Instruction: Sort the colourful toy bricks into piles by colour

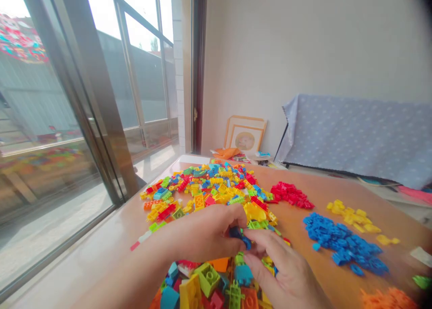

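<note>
Both hands meet over the near part of a large mixed pile of toy bricks (199,202). My left hand (219,228) has its fingers closed round a dark blue piece (240,238). From the right, my right hand (276,259) pinches the same piece between thumb and fingers. Part of the piece is hidden by the fingers. Below the hands lie a lime green brick (207,278), a yellow one (191,293) and a teal one (243,275).
Right of the mixed pile on the brown table (297,225) are heaps of red (290,194), blue (342,242), yellow (354,216) and orange pieces (388,298). A glass window stands left; a cloth-covered object (357,135) stands behind.
</note>
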A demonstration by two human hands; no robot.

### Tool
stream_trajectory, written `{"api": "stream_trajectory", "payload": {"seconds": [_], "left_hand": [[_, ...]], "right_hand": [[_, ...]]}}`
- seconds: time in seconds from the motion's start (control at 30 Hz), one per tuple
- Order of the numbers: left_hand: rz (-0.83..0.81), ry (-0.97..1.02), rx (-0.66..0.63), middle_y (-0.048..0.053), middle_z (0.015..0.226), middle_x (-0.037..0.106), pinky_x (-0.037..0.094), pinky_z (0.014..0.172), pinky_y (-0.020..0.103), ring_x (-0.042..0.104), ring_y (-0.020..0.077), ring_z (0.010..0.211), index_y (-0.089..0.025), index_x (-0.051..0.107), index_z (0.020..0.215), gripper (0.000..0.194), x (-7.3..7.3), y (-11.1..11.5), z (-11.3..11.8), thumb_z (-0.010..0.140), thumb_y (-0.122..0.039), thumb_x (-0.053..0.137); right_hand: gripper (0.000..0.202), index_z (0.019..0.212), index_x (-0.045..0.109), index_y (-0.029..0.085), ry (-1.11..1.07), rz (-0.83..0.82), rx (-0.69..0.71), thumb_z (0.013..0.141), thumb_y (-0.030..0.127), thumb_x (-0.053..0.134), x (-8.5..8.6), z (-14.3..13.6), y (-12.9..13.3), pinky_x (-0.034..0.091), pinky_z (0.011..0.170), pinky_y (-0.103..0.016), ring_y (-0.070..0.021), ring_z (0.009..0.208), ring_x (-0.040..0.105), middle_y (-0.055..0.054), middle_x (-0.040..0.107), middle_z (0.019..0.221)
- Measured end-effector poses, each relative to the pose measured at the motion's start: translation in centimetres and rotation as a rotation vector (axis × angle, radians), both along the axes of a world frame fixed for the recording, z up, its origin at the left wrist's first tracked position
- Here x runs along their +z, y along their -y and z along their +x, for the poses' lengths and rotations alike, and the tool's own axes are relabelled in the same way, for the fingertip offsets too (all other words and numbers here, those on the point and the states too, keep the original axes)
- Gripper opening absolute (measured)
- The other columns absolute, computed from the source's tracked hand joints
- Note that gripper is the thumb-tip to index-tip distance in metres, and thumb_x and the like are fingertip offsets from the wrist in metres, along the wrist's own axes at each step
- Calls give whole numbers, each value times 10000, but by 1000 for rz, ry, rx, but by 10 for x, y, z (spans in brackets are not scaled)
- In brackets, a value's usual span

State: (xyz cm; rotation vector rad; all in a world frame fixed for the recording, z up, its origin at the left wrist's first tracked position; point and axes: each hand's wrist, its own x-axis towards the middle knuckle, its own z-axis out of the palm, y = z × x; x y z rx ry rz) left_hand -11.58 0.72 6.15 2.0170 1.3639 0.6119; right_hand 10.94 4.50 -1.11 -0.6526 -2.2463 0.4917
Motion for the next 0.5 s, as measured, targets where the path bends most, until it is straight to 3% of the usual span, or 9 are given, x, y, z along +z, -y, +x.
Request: {"api": "stream_trajectory", "payload": {"seconds": [0.13, 0.27, 0.37, 0.5], "left_hand": [[-101, 151, -56, 1, 886, 614, 397, 596, 234, 522, 121, 749, -212, 595, 1118, 270, -7, -5, 0, 878, -303, 678], [-158, 235, -96, 18, 936, 657, 462, 656, 261, 582, 143, 802, -210, 593, 1141, 268, -10, -9, -1, 890, -270, 662], [-165, 295, -116, 40, 995, 690, 502, 710, 284, 624, 159, 857, -208, 591, 1126, 209, -12, -10, 2, 919, -231, 606], [-194, 378, -151, 49, 1046, 713, 527, 766, 299, 660, 179, 934, -219, 514, 1266, 337, -18, -13, 7, 935, -186, 563]], "right_hand": [[211, 1170, 667, 268, -61, 3, -7, 969, 259, 605, 2, 1, 0, 603, 742, -258, -165, 824, 708, -39, 728, 971], [152, 1090, 665, 249, -58, -171, -29, 952, 239, 602, 5, 1, 1, 574, 699, -243, -145, 758, 681, -4, 709, 877], [255, 1171, 639, 240, -47, -259, -40, 926, 182, 601, 6, -1, 1, 576, 720, -248, -142, 776, 680, -4, 716, 923], [439, 1321, 601, 246, -4, -170, -20, 903, 112, 582, 4, -3, 0, 583, 744, -289, -161, 800, 679, -30, 715, 993]]}}
